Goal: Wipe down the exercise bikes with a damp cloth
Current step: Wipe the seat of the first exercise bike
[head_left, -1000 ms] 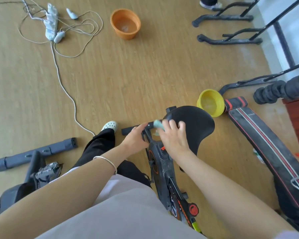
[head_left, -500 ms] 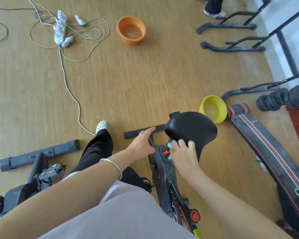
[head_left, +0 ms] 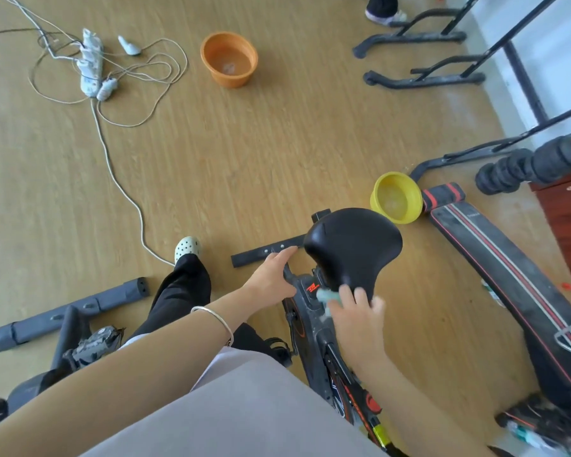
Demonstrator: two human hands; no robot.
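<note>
A black exercise bike [head_left: 310, 328] with red lettering stands right below me, its wide black saddle [head_left: 353, 249] at centre. My right hand [head_left: 356, 321] presses a pale blue-green cloth [head_left: 325, 296] against the frame just under the saddle; most of the cloth is hidden beneath the fingers. My left hand [head_left: 272, 275] grips the frame post to the left of the saddle. A bracelet sits on my left wrist.
A yellow basin [head_left: 396, 201] sits on the floor behind the saddle, an orange basin [head_left: 228, 59] farther off. A power strip with loose cables [head_left: 91, 62] lies at far left. A black bench [head_left: 508, 275] and metal racks [head_left: 422, 77] stand right, another machine [head_left: 63, 324] left.
My right hand slid the cloth from the front tip of the saddle down onto the frame under it. My left hand kept its hold on the post. The view shifted slightly.
</note>
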